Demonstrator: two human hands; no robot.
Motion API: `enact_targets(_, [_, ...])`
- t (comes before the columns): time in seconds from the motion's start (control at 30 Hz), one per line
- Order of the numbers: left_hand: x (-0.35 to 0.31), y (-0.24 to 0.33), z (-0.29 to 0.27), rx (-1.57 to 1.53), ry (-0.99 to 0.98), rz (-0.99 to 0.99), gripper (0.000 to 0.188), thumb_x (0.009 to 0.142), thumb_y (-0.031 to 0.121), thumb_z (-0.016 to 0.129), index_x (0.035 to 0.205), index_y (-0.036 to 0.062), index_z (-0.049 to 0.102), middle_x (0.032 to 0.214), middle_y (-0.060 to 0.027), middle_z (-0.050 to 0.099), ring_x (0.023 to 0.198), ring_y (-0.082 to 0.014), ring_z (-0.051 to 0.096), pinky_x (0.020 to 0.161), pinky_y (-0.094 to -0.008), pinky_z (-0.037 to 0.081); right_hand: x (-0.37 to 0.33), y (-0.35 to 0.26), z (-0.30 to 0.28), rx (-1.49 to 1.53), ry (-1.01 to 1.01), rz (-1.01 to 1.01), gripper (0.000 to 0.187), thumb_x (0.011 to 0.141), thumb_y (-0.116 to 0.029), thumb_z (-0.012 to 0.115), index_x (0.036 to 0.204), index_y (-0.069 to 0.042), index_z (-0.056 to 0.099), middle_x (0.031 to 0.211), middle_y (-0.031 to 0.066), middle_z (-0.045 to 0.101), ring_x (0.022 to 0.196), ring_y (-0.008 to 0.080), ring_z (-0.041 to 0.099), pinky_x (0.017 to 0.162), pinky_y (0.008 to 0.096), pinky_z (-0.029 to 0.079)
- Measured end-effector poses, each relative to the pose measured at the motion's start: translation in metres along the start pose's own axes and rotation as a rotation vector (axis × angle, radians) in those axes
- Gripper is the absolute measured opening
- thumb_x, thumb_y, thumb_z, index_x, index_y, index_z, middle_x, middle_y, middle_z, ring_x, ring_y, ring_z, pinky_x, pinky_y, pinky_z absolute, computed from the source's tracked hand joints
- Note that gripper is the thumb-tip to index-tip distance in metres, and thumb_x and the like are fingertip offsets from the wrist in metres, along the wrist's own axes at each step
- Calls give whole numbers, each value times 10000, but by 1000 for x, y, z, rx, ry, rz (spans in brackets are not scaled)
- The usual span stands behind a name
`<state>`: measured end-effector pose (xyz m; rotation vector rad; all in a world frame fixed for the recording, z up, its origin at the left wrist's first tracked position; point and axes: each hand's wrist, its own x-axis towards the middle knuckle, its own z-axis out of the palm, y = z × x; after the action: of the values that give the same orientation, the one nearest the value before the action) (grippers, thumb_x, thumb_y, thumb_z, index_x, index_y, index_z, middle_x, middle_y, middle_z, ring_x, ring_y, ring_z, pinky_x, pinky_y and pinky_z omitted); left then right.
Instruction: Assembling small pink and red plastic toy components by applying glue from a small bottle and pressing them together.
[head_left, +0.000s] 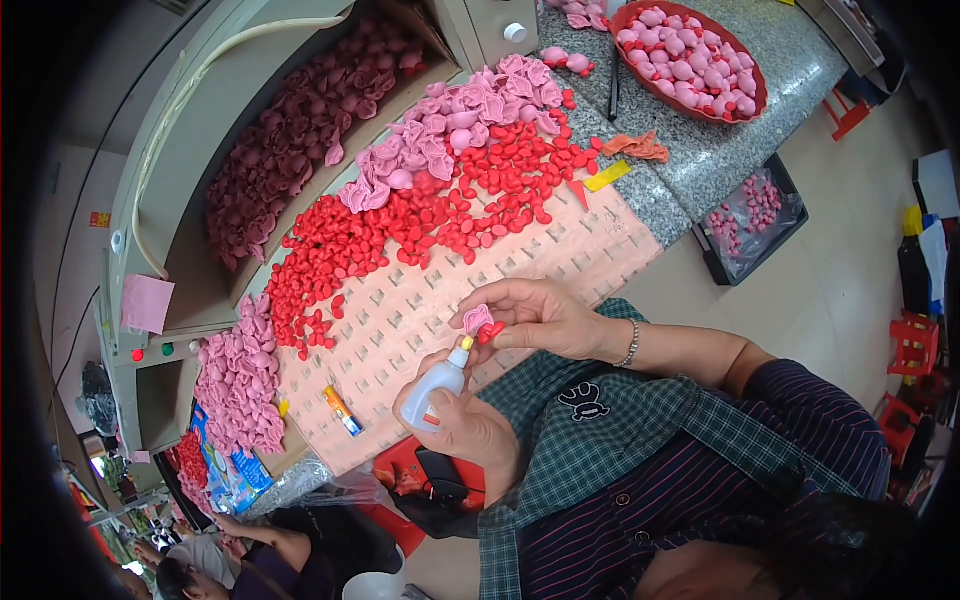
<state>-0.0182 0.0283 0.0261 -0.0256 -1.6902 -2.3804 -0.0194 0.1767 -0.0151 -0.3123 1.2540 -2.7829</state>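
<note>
Pale pink patterned sheet [565,255] was spread over speckled grey stone [655,190]. Near its lower edge, a translucent bottle [435,390] was gripped by the left hand [478,432], its long axis slanted, its yellow nozzle [467,343] pointed toward one o'clock, beside a smooth red piece [488,332]. This and a ruffled pink piece [478,317] were pinched by the right hand [550,318]. A small red marking on the bottle could not be read. At nine o'clock, an orange-and-blue tube [342,411] was laid; at eleven, glossy red pieces [335,235] were heaped; at one, a red bowl [692,114] was filled.
</note>
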Motion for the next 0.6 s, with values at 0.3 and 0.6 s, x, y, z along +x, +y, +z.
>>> enact_targets(0.3, [0, 0, 2, 0, -15, 22, 432, 948, 323, 670, 1092, -28, 461, 1035, -227, 617, 885, -288, 661, 801, -384, 570, 0, 1, -1, 21, -21, 2, 434, 980, -10, 568, 1392, 25, 437, 1362, 203, 552, 1115, 243, 652, 966, 379, 548])
enact_targets(0.6, [1, 1, 3, -4, -7, 16, 413, 952, 282, 657, 1098, -34, 435, 1027, -250, 609, 861, -322, 675, 749, -427, 609, 0, 0, 2, 13, 0, -8, 436, 968, 20, 561, 1390, 30, 452, 1279, 141, 598, 1085, 214, 659, 954, 352, 558])
